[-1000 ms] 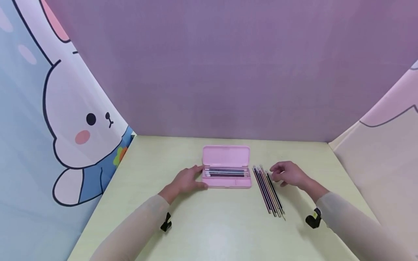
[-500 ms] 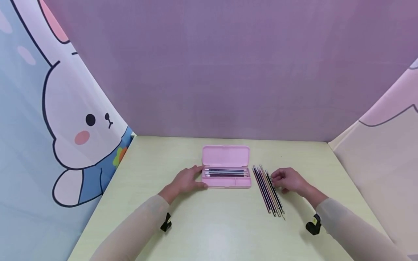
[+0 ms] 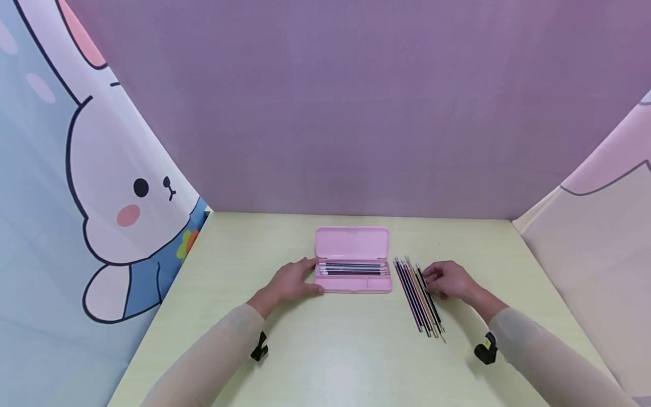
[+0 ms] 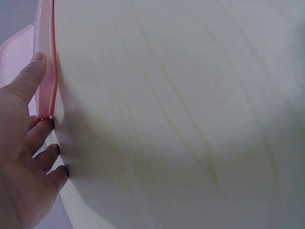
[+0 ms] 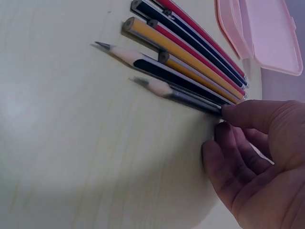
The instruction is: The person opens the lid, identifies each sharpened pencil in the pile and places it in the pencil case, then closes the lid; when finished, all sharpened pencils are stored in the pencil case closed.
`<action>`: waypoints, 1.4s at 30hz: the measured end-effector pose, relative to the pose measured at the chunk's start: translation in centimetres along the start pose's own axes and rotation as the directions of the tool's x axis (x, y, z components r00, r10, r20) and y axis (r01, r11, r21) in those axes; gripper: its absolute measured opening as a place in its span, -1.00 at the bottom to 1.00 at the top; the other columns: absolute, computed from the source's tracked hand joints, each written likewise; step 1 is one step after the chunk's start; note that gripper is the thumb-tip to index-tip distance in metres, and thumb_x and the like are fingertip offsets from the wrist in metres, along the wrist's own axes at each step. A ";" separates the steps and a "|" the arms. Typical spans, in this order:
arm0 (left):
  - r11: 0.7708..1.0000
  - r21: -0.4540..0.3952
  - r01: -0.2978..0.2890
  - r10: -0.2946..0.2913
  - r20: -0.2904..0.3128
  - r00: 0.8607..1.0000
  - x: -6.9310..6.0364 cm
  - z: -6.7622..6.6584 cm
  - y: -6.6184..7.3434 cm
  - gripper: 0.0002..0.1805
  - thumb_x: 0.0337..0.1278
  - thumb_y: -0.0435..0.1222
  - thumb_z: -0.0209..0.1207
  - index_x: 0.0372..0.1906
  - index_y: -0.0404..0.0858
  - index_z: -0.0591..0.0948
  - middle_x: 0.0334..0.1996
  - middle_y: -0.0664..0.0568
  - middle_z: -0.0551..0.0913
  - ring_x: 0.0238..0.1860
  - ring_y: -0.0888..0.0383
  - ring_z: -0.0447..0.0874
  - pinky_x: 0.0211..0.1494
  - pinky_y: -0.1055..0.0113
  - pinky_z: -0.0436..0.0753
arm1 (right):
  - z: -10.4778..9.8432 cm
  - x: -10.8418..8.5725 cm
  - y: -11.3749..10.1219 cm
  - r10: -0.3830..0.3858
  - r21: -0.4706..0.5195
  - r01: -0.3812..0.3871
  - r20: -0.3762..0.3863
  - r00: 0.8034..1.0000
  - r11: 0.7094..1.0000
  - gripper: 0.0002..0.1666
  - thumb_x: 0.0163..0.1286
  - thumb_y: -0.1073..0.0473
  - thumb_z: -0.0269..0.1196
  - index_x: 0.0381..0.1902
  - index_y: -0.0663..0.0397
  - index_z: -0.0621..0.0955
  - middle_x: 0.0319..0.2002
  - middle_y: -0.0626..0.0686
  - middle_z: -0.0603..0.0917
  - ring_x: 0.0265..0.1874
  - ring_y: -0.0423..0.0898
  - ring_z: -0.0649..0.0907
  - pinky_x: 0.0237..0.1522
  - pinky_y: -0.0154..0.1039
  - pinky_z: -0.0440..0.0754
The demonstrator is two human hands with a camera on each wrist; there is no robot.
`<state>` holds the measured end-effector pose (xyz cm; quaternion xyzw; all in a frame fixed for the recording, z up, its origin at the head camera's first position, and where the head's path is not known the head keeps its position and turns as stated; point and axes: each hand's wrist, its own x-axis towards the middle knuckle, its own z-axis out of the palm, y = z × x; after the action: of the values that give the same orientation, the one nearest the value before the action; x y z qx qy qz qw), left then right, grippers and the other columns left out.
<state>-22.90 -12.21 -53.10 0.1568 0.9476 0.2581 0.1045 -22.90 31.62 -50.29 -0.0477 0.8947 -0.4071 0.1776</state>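
A pink pencil case (image 3: 352, 244) lies with its lid raised on the table, several pencils (image 3: 353, 269) lined up in its long compartment. My left hand (image 3: 290, 281) holds the case by its left end; in the left wrist view its thumb lies along the front wall and fingers touch the corner. To the case's right, a loose row of pencils (image 3: 413, 294) points toward me, striped red, yellow and dark. At the row's right edge my right hand (image 3: 450, 281) pinches a dark sharpened pencil (image 5: 190, 100) near its far end. The fingertip contact there is partly hidden.
The pale table (image 3: 335, 350) extends in front of the case and out to both sides. A purple backdrop (image 3: 356, 113) stands behind it. Cloth with a cartoon rabbit (image 3: 132, 186) hangs at the left, and another printed cloth (image 3: 600, 254) at the right.
My right hand has come down and toward me onto the rightmost pencil, whose far end has shifted slightly right. The left hand and the case stay where they were.
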 end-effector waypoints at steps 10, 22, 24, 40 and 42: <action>1.000 -0.007 -0.008 0.008 0.003 1.000 -0.1 0.2 -0.1 0.02 0.06 0.20 0.43 0.60 -0.01 0.28 0.49 -0.11 0.42 0.45 -0.18 0.43 0.48 -0.08 0.45 | 0.3 0.5 -0.1 0.065 -0.084 -0.067 -0.019 0.998 0.994 -0.55 0.19 0.31 0.40 0.04 0.35 0.61 -0.23 0.17 0.74 -0.50 -0.03 0.69 -0.47 -0.11 0.75; 1.000 -0.003 -0.001 0.001 0.013 1.000 0.1 0.3 -0.3 0.04 0.05 0.24 0.41 0.60 0.01 0.27 0.52 -0.08 0.38 0.49 -0.17 0.38 0.51 -0.10 0.42 | 0.1 0.5 0.1 0.087 -0.113 -0.091 -0.041 0.995 0.989 -0.57 0.17 0.30 0.43 0.00 0.35 0.64 -0.26 0.16 0.77 -0.55 -0.03 0.71 -0.49 -0.12 0.77; 1.000 0.003 -0.002 0.002 0.014 1.000 0.2 0.3 -0.2 0.05 0.05 0.25 0.41 0.61 0.00 0.26 0.52 -0.08 0.38 0.49 -0.17 0.37 0.51 -0.10 0.41 | 0.0 0.5 0.1 0.084 -0.107 -0.088 -0.038 0.996 0.990 -0.58 0.18 0.30 0.43 0.00 0.35 0.65 -0.26 0.16 0.77 -0.54 -0.03 0.71 -0.49 -0.12 0.77; 1.000 0.022 0.000 0.000 0.015 1.000 -0.1 -0.2 0.1 0.04 0.07 0.23 0.40 0.60 -0.03 0.26 0.50 -0.07 0.41 0.45 -0.18 0.43 0.49 -0.09 0.44 | -2.1 1.9 -4.1 -0.076 -0.151 0.078 0.018 0.997 0.985 -0.66 0.32 0.29 0.30 0.03 0.32 0.71 -0.24 0.13 0.76 -0.41 -0.05 0.70 -0.41 -0.11 0.77; 1.000 0.022 0.000 0.000 0.013 1.000 -0.1 -0.2 0.1 0.04 0.07 0.23 0.40 0.60 -0.03 0.26 0.50 -0.07 0.41 0.45 -0.17 0.43 0.49 -0.09 0.45 | -2.0 2.4 -5.2 -0.116 -0.176 0.119 0.029 0.993 0.977 -0.69 0.33 0.30 0.29 0.01 0.28 0.72 -0.22 0.13 0.77 -0.37 -0.06 0.67 -0.39 -0.16 0.73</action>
<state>-22.86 -12.24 -52.87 0.1595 0.9496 0.2468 0.1087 -26.17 29.03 -45.94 -0.1200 0.9213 -0.3352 0.1564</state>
